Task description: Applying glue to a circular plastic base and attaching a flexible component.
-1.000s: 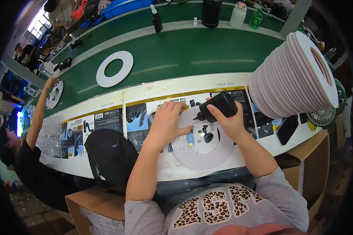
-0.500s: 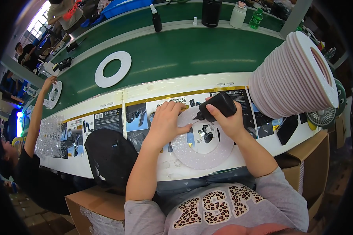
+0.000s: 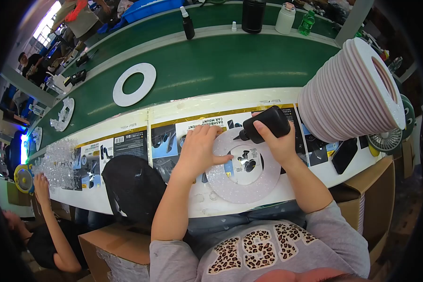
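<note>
Bottle, black with a tapered nozzle, is gripped in the right hand, fingers and thumb closed around its body. The bottle is tilted, nozzle pointing left above the upper part of a glittery ring; nozzle contact with the ring cannot be confirmed from this angle. The ring lies flat on the white worktop, over printed sheets that show through its opening. The left hand rests palm down at the ring's left edge, its grip wide, with the thumb spread across the ring toward the opening.

To the right, a leaning stack of rings stands near a dark phone and a small fan. Behind the worktop, a white ring lies on the green surface. At far left, a co-worker's hand is near clear plastic pieces
</note>
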Action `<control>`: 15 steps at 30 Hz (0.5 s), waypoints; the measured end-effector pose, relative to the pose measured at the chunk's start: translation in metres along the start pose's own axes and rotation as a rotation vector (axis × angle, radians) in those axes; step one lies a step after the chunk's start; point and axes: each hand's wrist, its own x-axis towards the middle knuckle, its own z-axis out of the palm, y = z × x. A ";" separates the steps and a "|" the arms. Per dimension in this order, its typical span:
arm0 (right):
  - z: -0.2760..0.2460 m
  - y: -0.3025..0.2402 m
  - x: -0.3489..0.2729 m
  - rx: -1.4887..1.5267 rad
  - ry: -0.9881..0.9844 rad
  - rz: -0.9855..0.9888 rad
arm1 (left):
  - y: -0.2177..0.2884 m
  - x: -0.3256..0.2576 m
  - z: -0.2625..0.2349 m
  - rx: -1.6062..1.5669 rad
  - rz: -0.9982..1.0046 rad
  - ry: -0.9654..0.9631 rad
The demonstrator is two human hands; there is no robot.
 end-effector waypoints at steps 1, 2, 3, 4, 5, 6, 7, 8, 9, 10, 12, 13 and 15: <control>-0.001 0.001 0.000 0.031 0.016 0.000 | 0.002 -0.001 0.001 0.032 0.001 0.006; -0.001 0.002 0.000 0.062 0.031 0.001 | 0.003 -0.001 0.003 0.064 0.003 0.012; -0.001 0.002 0.000 0.061 0.033 0.001 | 0.004 -0.001 0.006 0.063 0.005 0.011; 0.000 0.001 0.000 0.059 0.039 -0.002 | 0.003 -0.001 0.009 0.032 0.008 0.031; 0.001 0.000 0.000 0.056 0.045 -0.006 | 0.003 -0.001 0.012 0.002 0.011 0.050; 0.001 0.001 0.001 0.057 0.043 -0.006 | 0.003 -0.001 0.013 0.002 0.009 0.051; 0.001 0.003 0.001 0.054 0.041 -0.008 | 0.004 0.000 0.016 -0.026 0.001 0.037; 0.001 0.005 0.001 0.050 0.039 -0.011 | 0.004 0.001 0.017 -0.055 -0.007 0.024; 0.001 0.007 0.002 0.049 0.040 -0.010 | 0.005 0.002 0.018 -0.056 -0.006 0.024; 0.001 0.008 0.003 0.032 0.034 -0.014 | 0.005 0.002 0.019 -0.055 -0.004 0.024; 0.002 0.009 0.003 0.014 0.027 -0.018 | 0.006 0.002 0.019 -0.055 -0.002 0.024; 0.002 0.009 0.003 0.008 0.032 -0.020 | 0.006 0.002 0.019 -0.055 -0.002 0.022; 0.003 0.009 0.003 0.003 0.036 -0.022 | 0.006 0.002 0.018 -0.055 -0.004 0.020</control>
